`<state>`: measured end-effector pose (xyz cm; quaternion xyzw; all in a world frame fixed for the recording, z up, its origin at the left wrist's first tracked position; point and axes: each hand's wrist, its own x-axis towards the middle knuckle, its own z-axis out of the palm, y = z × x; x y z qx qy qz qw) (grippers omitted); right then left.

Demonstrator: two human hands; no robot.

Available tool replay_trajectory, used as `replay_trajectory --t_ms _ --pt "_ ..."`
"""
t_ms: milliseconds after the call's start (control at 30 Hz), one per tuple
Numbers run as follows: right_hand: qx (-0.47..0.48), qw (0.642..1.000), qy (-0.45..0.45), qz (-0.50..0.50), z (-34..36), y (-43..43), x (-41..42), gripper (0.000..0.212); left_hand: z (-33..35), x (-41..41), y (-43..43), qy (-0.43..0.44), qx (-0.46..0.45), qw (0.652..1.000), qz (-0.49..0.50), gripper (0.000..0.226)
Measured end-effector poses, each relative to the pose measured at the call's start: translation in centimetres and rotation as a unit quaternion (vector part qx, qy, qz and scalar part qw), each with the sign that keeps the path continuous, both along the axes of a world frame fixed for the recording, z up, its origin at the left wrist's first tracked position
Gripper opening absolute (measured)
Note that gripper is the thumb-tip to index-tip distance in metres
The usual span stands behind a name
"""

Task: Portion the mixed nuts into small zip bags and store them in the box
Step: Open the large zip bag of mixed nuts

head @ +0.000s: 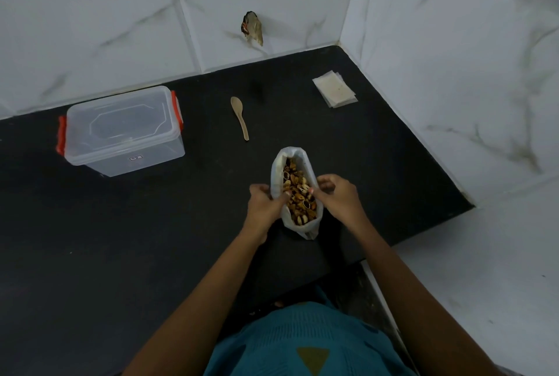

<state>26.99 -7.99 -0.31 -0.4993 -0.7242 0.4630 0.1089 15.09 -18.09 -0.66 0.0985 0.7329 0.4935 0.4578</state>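
A clear plastic bag stands open on the black counter, and mixed nuts show through its mouth. My left hand grips the bag's left rim. My right hand pinches the right rim, so the mouth is spread between both hands. A small stack of empty zip bags lies flat at the far right of the counter. A wooden spoon lies beyond the bag, bowl pointing away. The clear box with orange latches sits at the left with its lid on.
White marble-look tiled walls close off the back and right of the counter. A dark broken patch marks the back wall. The counter's near right corner ends at about, with a white ledge below it.
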Motion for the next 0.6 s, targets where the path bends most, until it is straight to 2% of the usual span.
replay_trajectory --t_ms 67,133,200,300,467,533,600 --pt "0.019 1.000 -0.003 0.000 0.0 0.1 -0.1 0.026 -0.1 0.3 -0.1 0.129 -0.002 0.991 -0.029 0.034" --pt "0.048 0.999 0.000 -0.006 0.1 0.2 0.2 0.024 0.0 0.2 -0.3 0.209 0.003 0.977 -0.047 0.025" --pt "0.084 0.996 0.009 -0.008 0.3 0.3 0.6 0.020 -0.1 -0.1 -0.5 0.265 0.007 0.962 -0.065 0.016" --pt "0.106 0.994 0.001 0.009 -0.3 0.3 1.0 0.016 -0.5 -0.3 -0.5 0.302 0.006 0.948 -0.094 0.013" --pt "0.078 0.997 -0.017 0.018 -0.9 0.9 1.1 0.017 -1.1 -0.3 -0.2 0.265 0.018 0.958 -0.112 0.010" --pt "0.069 0.998 -0.005 0.008 -0.7 1.1 1.1 0.017 -0.9 -0.3 -0.3 0.197 0.032 0.977 -0.081 0.013" --pt "0.060 0.998 -0.007 0.007 -0.8 1.2 1.1 0.018 -0.7 0.0 -0.3 0.077 0.053 0.995 -0.030 0.011"
